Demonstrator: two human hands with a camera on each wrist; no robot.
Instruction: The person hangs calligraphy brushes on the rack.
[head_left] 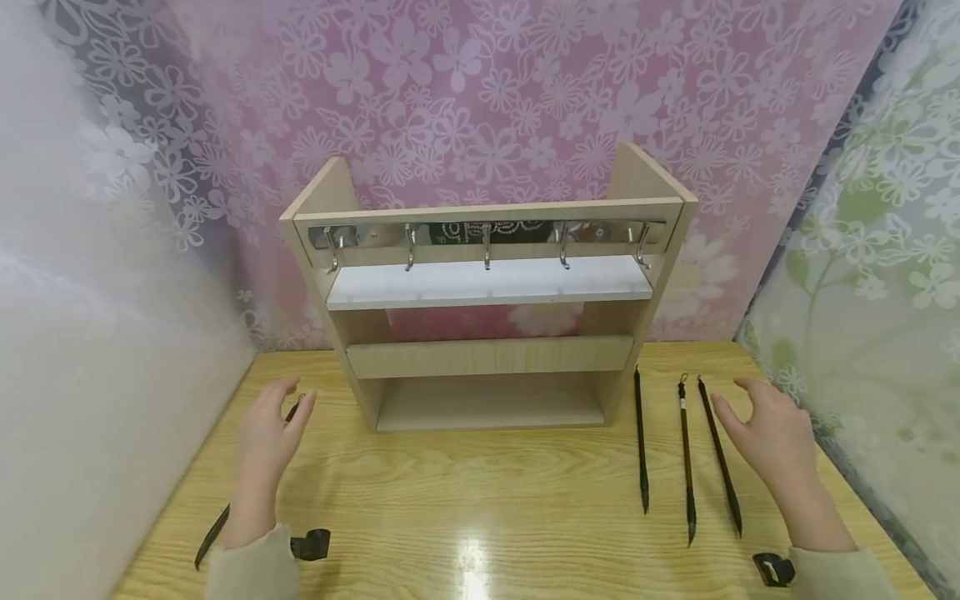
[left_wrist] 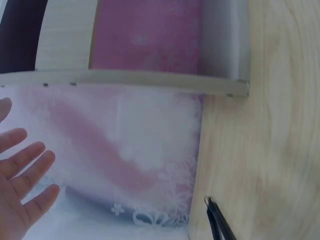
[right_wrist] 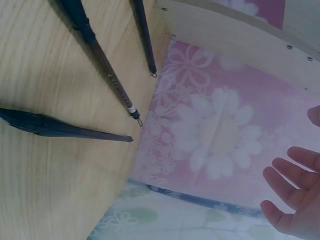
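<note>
My left hand [head_left: 261, 442] hovers at the left over a dark calligraphy brush [head_left: 212, 537], hiding its middle; a hanging loop shows between thumb and fingers. In the left wrist view the fingers are spread and hold nothing. On the right, my other hand [head_left: 776, 429] is held up, fingers relaxed and nothing in them. Beside it three calligraphy brushes lie on the table: a black one [head_left: 641, 442] nearest the shelf, a brown-handled one [head_left: 686, 442] in the middle, and another dark one [head_left: 722, 458] closest to the hand. Their bristle ends point toward me.
A small wooden shelf [head_left: 487, 358] stands at the back of the table [head_left: 465, 475]. Across its top runs a metal strip with several hooks [head_left: 487, 250], above a white board [head_left: 487, 283]. Flowered cloth [head_left: 480, 100] hangs behind and at both sides.
</note>
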